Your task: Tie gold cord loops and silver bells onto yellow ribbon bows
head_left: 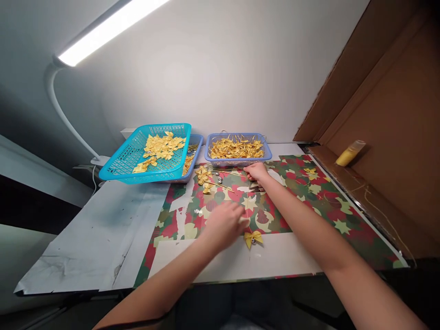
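Note:
My right hand (pixel 257 172) is closed in a pinch on a thin gold cord (pixel 248 201) in front of the blue-purple basket. That cord hangs down across the patterned sheet towards a gold ribbon bow (pixel 257 236) with a small silver bell (pixel 253 241) at its middle. Nearer to me, my left hand (pixel 225 225) is curled beside the cord, slightly blurred, its fingers closed; what they hold cannot be made out. Beyond it lie more gold bows (pixel 203 175) with cords, and loose silver bells (pixel 220 180).
A turquoise basket (pixel 115 170) of gold bows sits tilted on another basket at left. Gold bows with cords fill the blue-purple basket (pixel 237 162). A lamp (pixel 65 114) stands at left. Cardboard (pixel 385 119) borders the right, with a yellow-filled bottle (pixel 349 153) on it.

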### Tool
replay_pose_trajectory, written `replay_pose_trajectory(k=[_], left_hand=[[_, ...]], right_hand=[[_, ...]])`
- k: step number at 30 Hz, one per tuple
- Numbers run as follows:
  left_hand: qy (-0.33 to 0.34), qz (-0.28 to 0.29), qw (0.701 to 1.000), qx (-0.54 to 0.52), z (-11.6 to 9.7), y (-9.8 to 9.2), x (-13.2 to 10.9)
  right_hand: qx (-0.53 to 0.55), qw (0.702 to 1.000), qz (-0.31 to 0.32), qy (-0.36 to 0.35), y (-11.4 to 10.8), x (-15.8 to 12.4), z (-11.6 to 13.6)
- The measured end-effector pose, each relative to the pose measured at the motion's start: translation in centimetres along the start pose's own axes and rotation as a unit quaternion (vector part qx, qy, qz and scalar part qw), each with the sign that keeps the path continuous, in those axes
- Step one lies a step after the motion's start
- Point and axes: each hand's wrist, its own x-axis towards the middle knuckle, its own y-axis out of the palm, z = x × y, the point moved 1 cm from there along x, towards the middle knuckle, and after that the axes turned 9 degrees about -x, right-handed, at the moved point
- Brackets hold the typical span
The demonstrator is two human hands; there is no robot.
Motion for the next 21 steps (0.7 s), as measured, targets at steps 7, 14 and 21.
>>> replay_pose_trajectory(k=[7, 14, 21], left_hand=[[-0.032, -0.027, 0.995, 0.091, 8.8, -0.7, 4.5], [0.062, 0.005, 0.988, 0.141, 9.4, -0.3, 6.4], [0.082, -0.002, 0.982, 0.169, 9.7, 0.3, 6.3]], right_hand=[[-0.175, 0.976, -0.062, -0.112, 0.1, -0.3, 0.2], [-0.308, 0.906, -0.121, -0.265, -1.5, -2.7, 0.0], [-0.472, 0.811, -0.015, -0.344, 0.9, -6.5, 0.9]])
